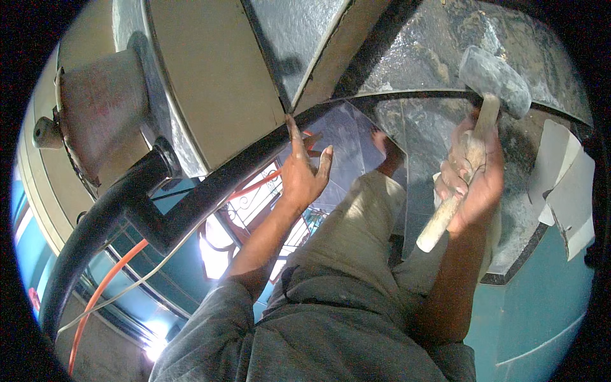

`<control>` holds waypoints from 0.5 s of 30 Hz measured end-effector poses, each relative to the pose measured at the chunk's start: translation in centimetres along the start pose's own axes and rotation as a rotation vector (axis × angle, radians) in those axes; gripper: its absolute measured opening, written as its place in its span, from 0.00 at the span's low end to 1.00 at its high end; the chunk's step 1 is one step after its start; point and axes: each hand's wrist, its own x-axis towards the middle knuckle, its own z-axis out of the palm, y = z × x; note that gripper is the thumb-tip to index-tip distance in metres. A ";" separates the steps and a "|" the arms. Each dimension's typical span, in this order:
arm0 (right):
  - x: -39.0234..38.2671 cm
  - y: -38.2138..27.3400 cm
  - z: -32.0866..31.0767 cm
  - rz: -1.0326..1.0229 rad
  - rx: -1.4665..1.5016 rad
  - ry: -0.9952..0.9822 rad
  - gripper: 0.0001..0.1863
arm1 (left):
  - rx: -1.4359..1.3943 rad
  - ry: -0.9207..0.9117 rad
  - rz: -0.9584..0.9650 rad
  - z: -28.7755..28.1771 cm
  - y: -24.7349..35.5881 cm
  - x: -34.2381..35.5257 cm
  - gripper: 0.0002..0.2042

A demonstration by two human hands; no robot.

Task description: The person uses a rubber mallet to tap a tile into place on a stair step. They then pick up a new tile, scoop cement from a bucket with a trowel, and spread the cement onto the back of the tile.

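Observation:
My right hand [478,181] is wrapped round the pale wooden handle of a mallet [495,81]. The mallet's thick, grey, dusty head points away from me, over a stone-patterned step surface [426,51]. On the left, my left hand [304,175] reaches up with its fingers apart and holds nothing. Its index fingertip touches, or nearly touches, the near corner of the beige stair facing [216,70], by the joint with a grey step surface [289,32]. The other fingers hang over a black rail [254,151].
A dusty bucket [108,105] stands on a step at the left. The thick black rail curves down there, with an orange cable [105,286] and a pale cord [143,278] beneath. Torn white sheets [563,184] lie at the right. A tiled floor [340,153] shows below.

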 end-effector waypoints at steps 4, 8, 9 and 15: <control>-0.4 -0.5 0.3 0.018 0.074 0.041 0.24 | -0.012 0.041 0.066 0.5 -0.4 0.1 0.56; -0.7 -1.7 0.5 0.100 0.133 0.168 0.24 | -0.096 0.060 0.075 0.9 -0.4 0.0 0.56; -0.8 -2.0 0.6 0.089 0.124 0.134 0.24 | -0.062 0.043 0.047 0.8 -0.4 0.0 0.56; -1.0 -4.1 -2.2 0.132 0.141 0.022 0.27 | 0.087 0.068 0.081 0.6 -0.1 -0.1 0.56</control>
